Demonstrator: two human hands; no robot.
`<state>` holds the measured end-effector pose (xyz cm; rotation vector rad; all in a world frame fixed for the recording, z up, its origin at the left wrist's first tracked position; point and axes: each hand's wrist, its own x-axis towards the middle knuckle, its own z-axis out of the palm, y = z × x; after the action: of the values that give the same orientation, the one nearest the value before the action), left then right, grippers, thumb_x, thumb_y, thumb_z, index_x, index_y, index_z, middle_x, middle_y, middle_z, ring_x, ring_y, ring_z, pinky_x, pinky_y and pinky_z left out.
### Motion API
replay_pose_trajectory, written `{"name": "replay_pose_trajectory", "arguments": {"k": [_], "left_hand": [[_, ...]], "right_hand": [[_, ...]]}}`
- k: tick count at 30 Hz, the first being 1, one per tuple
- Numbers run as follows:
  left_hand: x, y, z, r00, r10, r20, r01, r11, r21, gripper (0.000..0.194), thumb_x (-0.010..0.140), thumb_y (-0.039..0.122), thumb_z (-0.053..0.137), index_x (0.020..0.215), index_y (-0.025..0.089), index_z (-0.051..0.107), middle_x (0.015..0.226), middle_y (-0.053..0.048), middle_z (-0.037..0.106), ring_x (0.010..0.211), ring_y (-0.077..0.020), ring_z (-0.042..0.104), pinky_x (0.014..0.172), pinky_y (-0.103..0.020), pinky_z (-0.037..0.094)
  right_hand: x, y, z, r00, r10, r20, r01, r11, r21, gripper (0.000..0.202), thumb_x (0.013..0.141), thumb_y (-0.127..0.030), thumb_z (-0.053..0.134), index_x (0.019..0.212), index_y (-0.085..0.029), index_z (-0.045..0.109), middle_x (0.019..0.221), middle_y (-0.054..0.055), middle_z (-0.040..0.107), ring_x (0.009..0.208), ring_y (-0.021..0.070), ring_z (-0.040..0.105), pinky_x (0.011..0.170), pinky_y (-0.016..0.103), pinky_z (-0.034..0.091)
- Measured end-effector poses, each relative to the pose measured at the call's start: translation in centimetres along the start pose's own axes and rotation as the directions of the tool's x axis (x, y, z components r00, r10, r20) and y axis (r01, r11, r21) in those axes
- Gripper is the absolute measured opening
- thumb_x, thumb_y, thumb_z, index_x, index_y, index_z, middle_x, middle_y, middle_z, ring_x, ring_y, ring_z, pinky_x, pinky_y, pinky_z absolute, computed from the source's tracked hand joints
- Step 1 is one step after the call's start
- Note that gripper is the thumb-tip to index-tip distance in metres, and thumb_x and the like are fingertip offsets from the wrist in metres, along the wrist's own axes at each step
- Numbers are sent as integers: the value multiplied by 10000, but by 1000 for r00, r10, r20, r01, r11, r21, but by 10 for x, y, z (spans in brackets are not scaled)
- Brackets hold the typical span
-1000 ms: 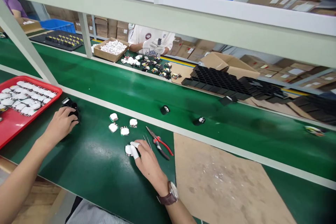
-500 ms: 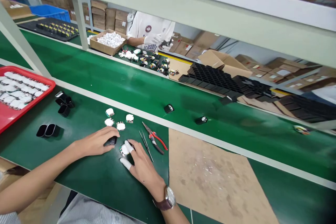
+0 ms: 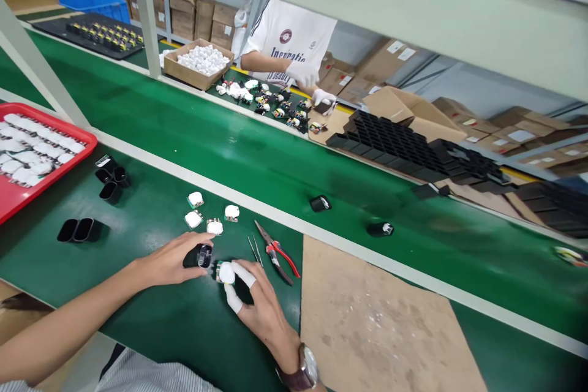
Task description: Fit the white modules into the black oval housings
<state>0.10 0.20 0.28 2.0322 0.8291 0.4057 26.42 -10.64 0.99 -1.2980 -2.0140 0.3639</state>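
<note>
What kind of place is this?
It looks like a factory, maybe for small electronics. Black cases lie on a long green strip, probably a conveyor belt, a red tray holds rows of white-topped parts, and cardboard boxes are stacked behind.

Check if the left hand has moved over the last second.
Yes: judged against the red tray, the left hand went rightward, away from it, and now holds a black case near the right hand.
</note>
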Motion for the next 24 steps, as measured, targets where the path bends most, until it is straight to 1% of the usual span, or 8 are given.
{"name": "replay_pose_trajectory", "arguments": {"k": [2,4,7,10,15,19,24], "left_hand": [[1,2,2,1000,30,-3,-30,1000,-6,766,978,341,728,1637,364,339,1441,-71,656,1345,-291,603,1133,-461,521],[1,3,5,997,72,-12,-72,997,-15,794,996,311,701,1664,365,274,1446,-76,652,1359,-281,584,1143,-464,510],[1,5,7,992,123,-19,-123,992,-19,801,1013,264,669,1678,354,234,1472,-94,631,1375,-276,563,1139,-464,513],[0,4,8,989,147,-22,-147,989,-13,815,1011,230,660,1685,353,218,1494,-99,622,1381,-276,554,1127,-466,523],[-1,3,8,984,174,-29,-173,985,7,851,1002,175,640,1692,373,182,1523,-76,614,1401,-271,532,1120,-456,527],[-1,2,8,983,179,-26,-179,984,19,846,1010,184,630,1694,368,167,1522,-70,615,1408,-276,518,1133,-461,512],[-1,2,7,982,190,-19,-189,981,33,836,1022,198,621,1696,347,148,1512,-78,618,1386,-283,524,1137,-467,498]], "right_hand": [[7,-9,-1,998,4,-60,-4,1000,2,595,996,-103,628,1536,-291,462,1289,124,674,1158,260,682,979,468,614],[15,-17,-3,998,-30,-63,27,999,-35,597,998,-100,623,1538,-292,457,1292,135,667,1142,268,684,949,466,617],[24,-24,-3,996,-89,-29,86,990,-113,598,1005,-112,614,1549,-289,438,1283,147,672,1100,281,696,889,462,627],[27,-26,-2,996,-92,3,91,984,-153,576,1012,-120,605,1542,-278,444,1281,148,677,1093,286,699,880,459,628],[25,-24,-2,994,-92,53,100,980,-170,508,1004,-114,619,1472,-279,509,1331,148,666,1128,301,680,890,475,626],[28,-26,-4,991,-79,107,101,972,-211,451,1013,-113,601,1438,-247,529,1338,158,652,1125,315,656,880,490,623],[34,-31,-5,987,-79,137,111,962,-249,462,1027,-125,585,1475,-214,515,1305,162,658,1098,313,642,863,475,620]]}}
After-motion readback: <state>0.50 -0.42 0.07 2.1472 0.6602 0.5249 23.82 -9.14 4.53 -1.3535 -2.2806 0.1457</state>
